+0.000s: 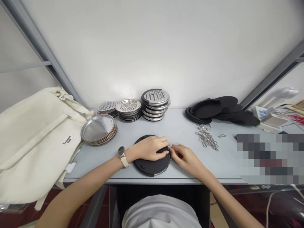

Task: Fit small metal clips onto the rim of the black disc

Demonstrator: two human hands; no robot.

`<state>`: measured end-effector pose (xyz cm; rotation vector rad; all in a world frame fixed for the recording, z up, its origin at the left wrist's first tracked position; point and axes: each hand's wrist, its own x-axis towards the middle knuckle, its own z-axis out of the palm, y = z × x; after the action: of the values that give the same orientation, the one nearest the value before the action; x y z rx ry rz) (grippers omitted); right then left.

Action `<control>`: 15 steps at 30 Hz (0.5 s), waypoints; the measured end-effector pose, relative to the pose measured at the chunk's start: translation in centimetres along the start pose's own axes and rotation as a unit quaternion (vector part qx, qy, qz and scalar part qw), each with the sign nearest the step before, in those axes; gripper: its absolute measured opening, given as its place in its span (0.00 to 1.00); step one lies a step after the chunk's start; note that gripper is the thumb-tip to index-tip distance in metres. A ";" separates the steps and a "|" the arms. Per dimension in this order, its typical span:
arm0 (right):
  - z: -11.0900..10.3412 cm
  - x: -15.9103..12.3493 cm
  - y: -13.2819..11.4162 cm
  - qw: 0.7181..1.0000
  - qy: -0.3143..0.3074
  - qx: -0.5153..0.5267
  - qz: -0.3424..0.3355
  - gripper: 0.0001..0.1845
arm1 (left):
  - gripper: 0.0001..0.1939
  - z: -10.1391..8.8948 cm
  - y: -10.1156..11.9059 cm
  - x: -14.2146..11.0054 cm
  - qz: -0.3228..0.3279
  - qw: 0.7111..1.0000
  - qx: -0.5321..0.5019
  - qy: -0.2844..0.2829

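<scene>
A black round disc [150, 167] lies flat near the front edge of the table, with a strip of silvery metal along its lower right rim. My left hand [153, 148] rests across the top of it, thumb and fingers gripping towards its right edge. At that same edge my right hand [186, 158] is closed in a pinch on a small metal clip [170, 155], which touches the rim and is mostly covered by fingertips. Further right lies a pile of silvery carabiner-like clips [206, 137], with one loose clip [222, 136] beside it.
Stacks of perforated metal discs [128, 106] [156, 97] stand along the wall, with plain metal discs [98, 128] to their left. Black discs [206, 109] are heaped at the back right. A cream bag [42, 133] covers the left end; a white device [270, 118] stands far right.
</scene>
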<state>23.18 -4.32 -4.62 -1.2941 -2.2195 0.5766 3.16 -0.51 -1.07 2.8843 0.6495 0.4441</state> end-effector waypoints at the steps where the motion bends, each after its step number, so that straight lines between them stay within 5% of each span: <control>1: 0.0 0.0 0.0 1.000 0.001 0.002 0.001 0.18 | 0.06 0.0 0.0 0.0 -0.001 1.000 0.000 0.001; 15: 0.0 0.0 0.0 1.000 -0.001 -0.001 0.000 0.17 | 0.06 0.1 -0.1 0.0 0.004 1.000 -0.003 0.002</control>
<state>23.22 -4.32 -4.62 -1.2960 -2.2218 0.5749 3.15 -0.44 -1.17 2.8819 0.6371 0.4514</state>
